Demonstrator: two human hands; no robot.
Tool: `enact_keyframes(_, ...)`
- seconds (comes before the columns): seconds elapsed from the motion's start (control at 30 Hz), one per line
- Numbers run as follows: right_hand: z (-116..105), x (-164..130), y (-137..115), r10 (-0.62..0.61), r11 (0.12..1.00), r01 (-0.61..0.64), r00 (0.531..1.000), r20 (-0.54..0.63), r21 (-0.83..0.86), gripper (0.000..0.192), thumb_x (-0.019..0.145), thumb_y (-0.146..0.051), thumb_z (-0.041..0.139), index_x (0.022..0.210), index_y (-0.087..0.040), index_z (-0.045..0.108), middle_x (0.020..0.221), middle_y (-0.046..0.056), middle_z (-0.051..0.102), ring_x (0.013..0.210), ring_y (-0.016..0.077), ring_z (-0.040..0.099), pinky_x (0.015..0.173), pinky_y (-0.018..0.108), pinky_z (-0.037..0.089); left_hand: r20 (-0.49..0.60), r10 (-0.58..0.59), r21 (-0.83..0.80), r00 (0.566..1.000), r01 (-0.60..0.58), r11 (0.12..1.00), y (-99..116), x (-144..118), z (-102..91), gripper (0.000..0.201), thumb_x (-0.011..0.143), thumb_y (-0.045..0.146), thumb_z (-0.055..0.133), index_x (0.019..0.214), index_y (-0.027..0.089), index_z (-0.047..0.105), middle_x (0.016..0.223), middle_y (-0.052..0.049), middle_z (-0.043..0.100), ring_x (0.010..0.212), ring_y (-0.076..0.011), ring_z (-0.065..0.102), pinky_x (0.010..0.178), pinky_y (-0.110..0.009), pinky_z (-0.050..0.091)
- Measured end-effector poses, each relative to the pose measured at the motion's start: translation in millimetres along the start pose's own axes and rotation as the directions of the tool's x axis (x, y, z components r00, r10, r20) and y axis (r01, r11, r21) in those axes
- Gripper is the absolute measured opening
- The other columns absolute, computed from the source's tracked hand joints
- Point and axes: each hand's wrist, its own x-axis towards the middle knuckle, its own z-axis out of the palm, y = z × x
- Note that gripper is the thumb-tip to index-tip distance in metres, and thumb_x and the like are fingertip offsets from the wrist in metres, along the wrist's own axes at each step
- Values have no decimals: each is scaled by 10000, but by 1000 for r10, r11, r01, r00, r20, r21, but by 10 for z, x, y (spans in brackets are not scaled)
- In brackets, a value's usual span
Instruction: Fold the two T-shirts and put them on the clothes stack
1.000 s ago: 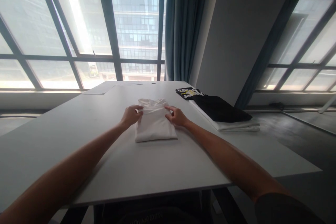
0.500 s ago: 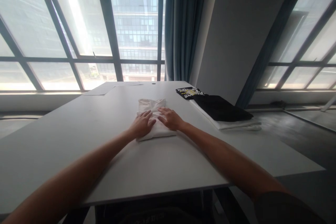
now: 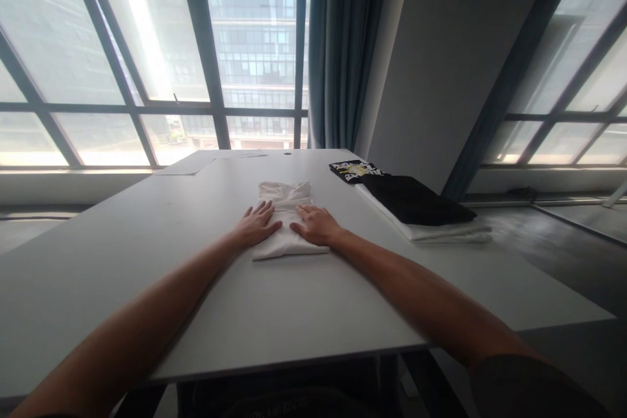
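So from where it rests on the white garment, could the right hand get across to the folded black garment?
Probably yes. The right hand lies flat on the folded white garment; the black garment sits to its right atop a white one, with only bare table between.

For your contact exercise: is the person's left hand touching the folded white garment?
Touching. The head view shows the left hand lying flat on the folded white garment, with no gap visible.
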Motion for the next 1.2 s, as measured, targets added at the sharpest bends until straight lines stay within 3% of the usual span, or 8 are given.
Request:
enact_keyframes(0.2, 39, 69, 264, 123, 990, -135, 969, 213, 41, 825, 980, -685, 253, 1608, -152, 205, 1665, 84, 140, 1538, 249, 118, 1232, 496, 75, 91, -29, 45, 995, 25, 999, -109, 53, -29, 871, 931, 694, 222, 1601, 138, 206, 1669, -106, 103, 1550, -262, 89, 1227, -509, 105)
enact_keyframes(0.33, 20, 42, 366, 232, 972, -236, 962, 142, 6, 775, 1007, -636, 213, 1596, -133, 245, 1649, 120, 210, 1527, 246, 172, 1228, 495, 83, 18, -61, 113, 998, 59, 992, -131, -22, -79, 834, 956, 666, 186, 1598, 134, 217, 1672, -111, 67, 1552, -271, 57, 1226, -530, 70)
enact_keyframes(0.43, 9, 0, 309, 147, 989, -146, 987, 61, -6, 700, 1031, -554, 228, 1593, -138, 259, 1645, 117, 224, 1528, 237, 162, 1231, 478, 69, -1, 87, 105, 996, -87, 991, -1, -148, -71, 802, 969, 661, 179, 1598, 167, 237, 1674, -84, 90, 1552, -255, 52, 1237, -485, 50)
enact_keyframes(0.53, -9, -60, 242, 41, 998, -50, 975, 217, 35, 742, 1012, -616, 233, 1612, -181, 207, 1669, 72, 134, 1541, 236, 99, 1234, 473, 76, 129, 197, 27, 972, -202, 979, 123, -273, -48, 844, 950, 710, 204, 1612, 186, 183, 1672, -76, 110, 1552, -250, 62, 1240, -435, 70)
enact_keyframes(0.77, -185, -233, 332, 46, 998, -58, 960, 276, 37, 785, 959, -668, 385, 1579, -191, 326, 1647, 100, 229, 1510, 282, 228, 1212, 438, 193, 250, 184, -4, 951, -188, 982, 92, -413, -165, 930, 898, 776, 280, 1619, 206, 136, 1679, -86, 31, 1551, -296, 17, 1234, -481, 66)
enact_keyframes(0.93, -467, -272, 415, 221, 975, -216, 965, 144, -50, 429, 922, -546, 570, 1012, -175, 766, 1101, 151, 733, 1044, 297, 671, 873, 342, 476, 89, -1, 76, 996, -6, 997, 129, -593, -306, 931, 846, 772, 396, 1541, 154, 379, 1589, -187, 372, 1431, -366, 384, 1126, -475, 346)
enact_keyframes(1.1, -584, -331, 451, 148, 907, -320, 851, 504, 274, 573, 757, -723, 664, 682, -156, 693, 738, 85, 703, 657, 170, 613, 622, 264, 446, 96, -200, -122, 975, 211, 970, 157, -704, -383, 786, 758, 714, 567, 1299, 145, 615, 1092, -152, 723, 1019, -322, 669, 837, -388, 510)
enact_keyframes(1.2, -558, -352, 416, 104, 850, -352, 841, 530, 392, 626, 590, -771, 750, 682, -157, 668, 691, 48, 659, 596, 123, 532, 554, 240, 396, 158, -185, -353, 970, 231, 907, 162, -698, -383, 745, 675, 590, 710, 1273, 156, 616, 939, -89, 743, 808, -242, 684, 708, -315, 510)
